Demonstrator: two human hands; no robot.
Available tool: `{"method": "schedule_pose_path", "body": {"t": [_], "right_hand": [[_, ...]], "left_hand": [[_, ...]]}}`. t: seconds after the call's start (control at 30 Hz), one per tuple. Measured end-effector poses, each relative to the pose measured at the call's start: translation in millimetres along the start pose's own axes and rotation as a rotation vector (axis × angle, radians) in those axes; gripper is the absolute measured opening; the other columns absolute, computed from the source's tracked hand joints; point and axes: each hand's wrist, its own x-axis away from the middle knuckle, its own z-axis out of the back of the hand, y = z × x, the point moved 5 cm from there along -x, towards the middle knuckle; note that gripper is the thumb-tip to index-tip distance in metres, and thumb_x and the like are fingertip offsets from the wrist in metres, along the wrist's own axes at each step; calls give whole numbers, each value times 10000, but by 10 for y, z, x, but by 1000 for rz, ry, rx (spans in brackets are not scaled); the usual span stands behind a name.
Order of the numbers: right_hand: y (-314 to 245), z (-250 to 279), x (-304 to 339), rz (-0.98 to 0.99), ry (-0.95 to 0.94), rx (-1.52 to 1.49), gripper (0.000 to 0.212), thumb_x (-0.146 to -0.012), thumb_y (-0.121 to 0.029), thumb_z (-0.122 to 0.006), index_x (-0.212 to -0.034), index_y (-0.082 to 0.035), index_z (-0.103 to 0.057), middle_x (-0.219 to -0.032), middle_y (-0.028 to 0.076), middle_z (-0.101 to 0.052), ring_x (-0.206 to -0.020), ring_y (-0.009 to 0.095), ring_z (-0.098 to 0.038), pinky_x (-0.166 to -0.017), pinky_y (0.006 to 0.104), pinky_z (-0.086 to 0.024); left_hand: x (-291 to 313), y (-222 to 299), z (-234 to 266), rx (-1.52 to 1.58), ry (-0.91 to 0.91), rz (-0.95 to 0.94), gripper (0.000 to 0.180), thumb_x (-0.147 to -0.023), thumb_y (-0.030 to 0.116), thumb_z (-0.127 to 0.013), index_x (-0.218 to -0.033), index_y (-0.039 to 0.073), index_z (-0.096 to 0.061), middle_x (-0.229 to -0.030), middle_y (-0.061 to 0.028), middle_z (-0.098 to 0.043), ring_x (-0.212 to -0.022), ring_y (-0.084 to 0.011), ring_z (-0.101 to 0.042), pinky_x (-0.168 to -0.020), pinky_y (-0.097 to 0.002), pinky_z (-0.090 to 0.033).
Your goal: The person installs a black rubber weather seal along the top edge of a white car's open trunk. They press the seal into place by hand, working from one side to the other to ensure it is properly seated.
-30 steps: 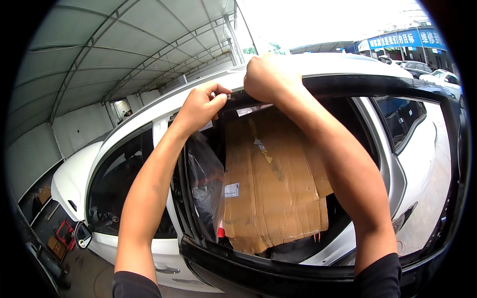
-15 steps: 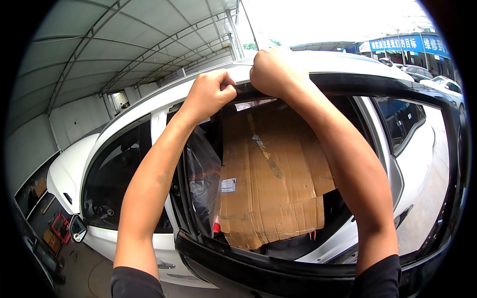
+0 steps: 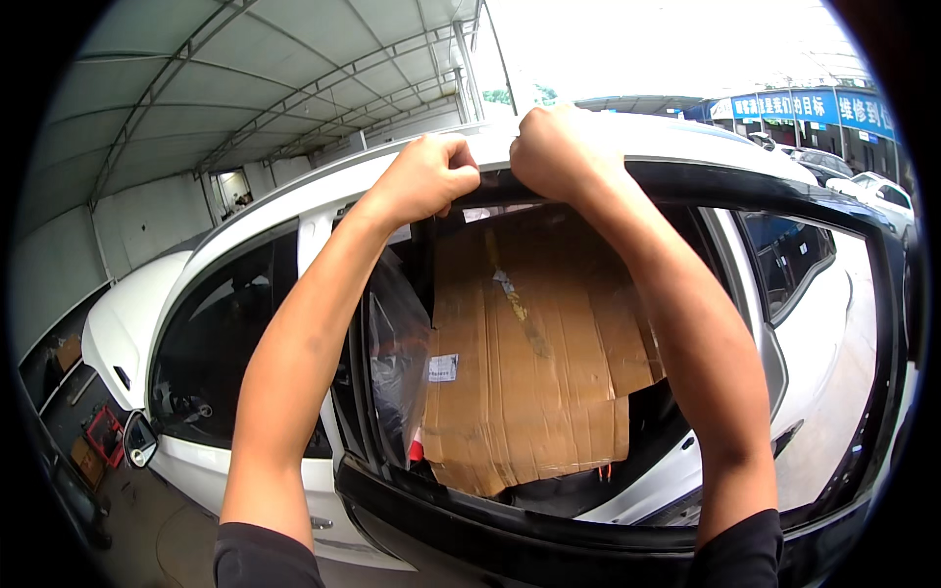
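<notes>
Both my arms reach up to the top edge of a black door frame (image 3: pixel 686 183) beside a white car (image 3: pixel 316 265). My left hand (image 3: pixel 423 183) is closed at that edge, thumb against curled fingers. Just to its right, a narrow gap away, my right hand (image 3: pixel 567 155) is closed too, its back and wrist toward me. Whatever the fingers pinch is hidden by the hands. Through the frame's opening shows a large brown cardboard sheet (image 3: pixel 549 392), creased and taped, with a white label (image 3: pixel 442 368). Clear plastic film (image 3: pixel 397 343) hangs at its left.
A side mirror (image 3: pixel 140 439) sticks out at the left. Red equipment (image 3: pixel 103 436) and a brown box (image 3: pixel 87 463) stand on the floor at far left. Parked cars (image 3: pixel 877 196) and a blue banner (image 3: pixel 814 106) are at back right, under a metal-framed canopy (image 3: pixel 245 78).
Both hands have shifted slightly to the right along the frame's top edge, still closed. The view of the car has shifted a little to the left.
</notes>
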Motion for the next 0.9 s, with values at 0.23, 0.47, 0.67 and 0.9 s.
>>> {"method": "schedule_pose_path", "body": {"t": [0.23, 0.47, 0.67, 0.9], "right_hand": [[-20, 26, 5, -4, -33, 36, 272, -798, -176, -525, -805, 16, -717, -837, 254, -682, -778, 413, -679, -745, 471, -546], [-20, -20, -14, -51, -46, 32, 273, -799, -171, -522, -798, 26, -712, -834, 267, -676, -765, 420, -675, -742, 481, -545], [-6, -15, -33, -52, -41, 79, 261, -799, -141, -518, -832, 18, -722, -854, 247, -690, -817, 403, -682, -744, 457, -551], [17, -54, -51, -36, -35, 99, 265, -790, -140, -514, -849, 10, -724, -863, 244, -692, -821, 397, -687, -733, 460, -549]], "left_hand": [[53, -114, 7, 87, 87, -46, 226, -807, 155, -598, -930, -28, -648, -720, -45, -619, -513, -107, -553, -490, -266, -454], [98, -71, 41, 93, 6, -42, 267, -809, 162, -619, -990, -32, -653, -801, -73, -656, -532, -109, -567, -498, -263, -456], [-25, -21, 60, -7, -117, -68, 245, -786, 158, -612, -939, -34, -621, -760, -65, -612, -540, -129, -590, -505, -286, -455], [-7, -101, 9, -31, -8, -70, 194, -793, 135, -583, -908, -10, -639, -769, -47, -630, -521, -112, -579, -493, -273, -464]]}}
